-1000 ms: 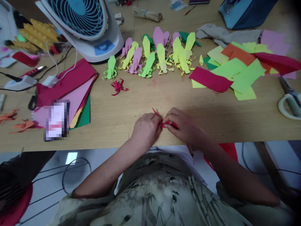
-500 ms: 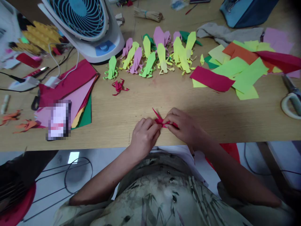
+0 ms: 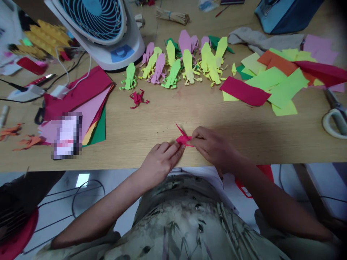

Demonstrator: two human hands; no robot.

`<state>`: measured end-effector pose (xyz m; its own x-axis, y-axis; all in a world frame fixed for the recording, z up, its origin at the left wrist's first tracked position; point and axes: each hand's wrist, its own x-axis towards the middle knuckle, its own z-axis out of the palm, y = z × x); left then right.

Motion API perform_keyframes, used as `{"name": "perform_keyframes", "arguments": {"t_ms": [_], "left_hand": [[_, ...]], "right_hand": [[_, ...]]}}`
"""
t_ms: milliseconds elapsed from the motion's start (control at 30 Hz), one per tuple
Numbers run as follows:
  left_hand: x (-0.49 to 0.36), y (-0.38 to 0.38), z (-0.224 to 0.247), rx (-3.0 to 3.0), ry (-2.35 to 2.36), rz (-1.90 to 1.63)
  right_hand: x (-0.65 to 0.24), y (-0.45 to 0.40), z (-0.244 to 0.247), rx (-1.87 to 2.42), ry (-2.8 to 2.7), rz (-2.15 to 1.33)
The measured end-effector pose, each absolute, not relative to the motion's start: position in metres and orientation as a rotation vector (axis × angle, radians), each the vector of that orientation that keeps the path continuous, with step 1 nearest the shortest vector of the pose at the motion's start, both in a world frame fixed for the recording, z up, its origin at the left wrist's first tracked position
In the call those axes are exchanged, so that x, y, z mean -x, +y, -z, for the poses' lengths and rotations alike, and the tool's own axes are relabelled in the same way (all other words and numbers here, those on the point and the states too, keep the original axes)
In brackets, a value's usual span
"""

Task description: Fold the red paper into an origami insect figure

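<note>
A partly folded piece of red origami paper [image 3: 184, 139] lies on the table close to its front edge, one thin point sticking up to the far left. My left hand [image 3: 164, 157] presses its left end down with fingertips and thumb. From the other side, my right hand [image 3: 208, 142] has its fingers curled, the index finger pushing along the right end of the paper. Part of the right end is hidden under those fingers. Beyond the hands sits a finished small red paper frog [image 3: 138, 99]. Behind it stand several yellow, green and pink folded paper figures [image 3: 187, 66].
A white and blue fan [image 3: 108, 36] stands at the back left. Stacked colored paper [image 3: 78, 94] and a phone [image 3: 67, 135] lie at left. On the right are loose paper sheets [image 3: 287, 86], scissors [image 3: 336, 115] and a grey cloth [image 3: 255, 39].
My left hand has slid a little left and flattened, uncovering more of the red paper. My right hand has shifted slightly right, its fingers curling more.
</note>
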<state>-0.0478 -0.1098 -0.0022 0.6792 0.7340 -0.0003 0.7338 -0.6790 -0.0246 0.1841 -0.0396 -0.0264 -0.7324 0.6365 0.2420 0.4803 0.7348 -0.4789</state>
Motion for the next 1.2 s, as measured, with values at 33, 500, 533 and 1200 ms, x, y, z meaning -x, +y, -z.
{"name": "perform_keyframes", "arguments": {"t_ms": [33,500,533,1200], "left_hand": [[0.049,-0.110,0.001,2.866,-1.244,-0.043],[0.032,-0.087,0.000,2.676,-1.979,0.660],[0.030,-0.084,0.002,2.657,-2.036,0.653],[0.021,-0.075,0.005,2.764,-2.433,1.719]], "right_hand": [[-0.186,-0.040,0.028,0.842,-2.574,-0.518],[-0.187,-0.055,0.020,0.713,-2.761,-0.329],[-0.187,-0.055,0.020,0.714,-2.767,-0.321],[-0.175,-0.054,0.012,1.187,-1.828,-1.246]]}}
